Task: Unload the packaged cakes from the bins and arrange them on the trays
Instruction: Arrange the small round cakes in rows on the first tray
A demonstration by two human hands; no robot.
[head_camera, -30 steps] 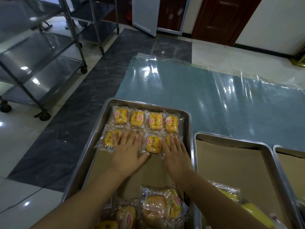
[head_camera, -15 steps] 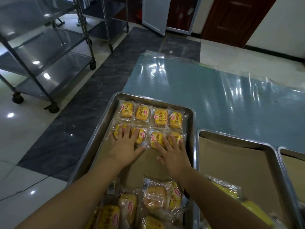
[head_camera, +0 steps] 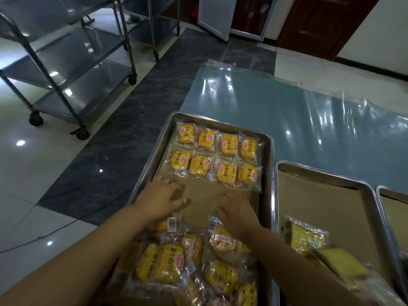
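As we look down from the head camera, we see a steel tray at the near left of the counter, which is covered in clear film. Eight packaged cakes lie flat at the tray's far end, in two rows of four, edges touching or overlapping. A loose pile of cakes fills the near end, some lying on one another. Between the rows and the pile we find a bare strip of brown paper liner.

The left hand is palm down over this strip by the tray's left wall, fingers relaxed and spread, holding nothing. The right hand is palm down beside it, fingers loose, also holding nothing, its wrist above the pile.

Just to the right sits a second tray, paper-lined, with a few yellow wrapped cakes at its near end. A third tray shows at the right edge. Wheeled steel racks stand on the floor to the left.
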